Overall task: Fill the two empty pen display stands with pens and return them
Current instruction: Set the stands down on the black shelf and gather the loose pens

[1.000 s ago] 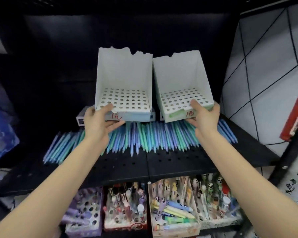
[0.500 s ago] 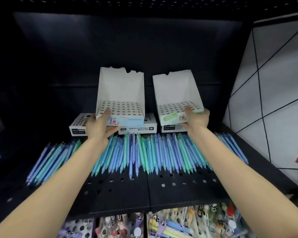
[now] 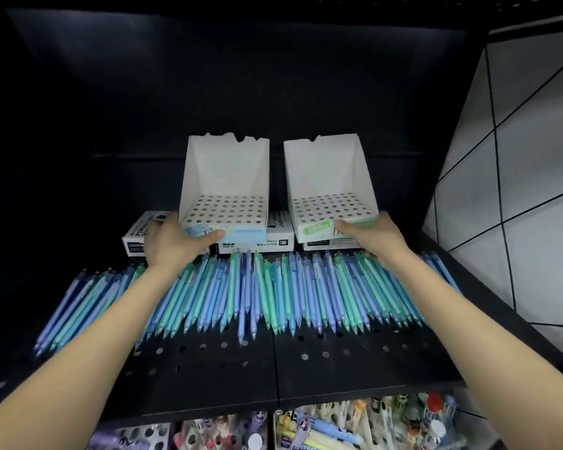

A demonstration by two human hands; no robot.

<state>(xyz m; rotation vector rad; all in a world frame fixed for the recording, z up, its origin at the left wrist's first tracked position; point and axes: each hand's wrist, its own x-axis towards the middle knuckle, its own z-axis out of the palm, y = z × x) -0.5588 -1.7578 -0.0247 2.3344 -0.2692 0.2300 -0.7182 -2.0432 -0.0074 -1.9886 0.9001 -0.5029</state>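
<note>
Dim shot overall. Your shelf (image 3: 273,378) recess goes near black; the back panel (image 3: 208,92) keeps only a faint bluish sheen high on its left side. Light seems to fall from the front and above. The left display stand (image 3: 228,177) and right display stand (image 3: 325,170) are brightest, white and not clipped, with soft shading on their inner walls. Pens (image 3: 273,293) hold colour, but their edges are soft. Print on the boxes (image 3: 273,243) is smeared. Your left hand (image 3: 173,241) has soft-edged fingers. Wide-angle bend bows the shelf's front edge and the tiled wall (image 3: 517,190) lines past its right edge. Goods (image 3: 338,430) under the front edge are blurred.
</note>
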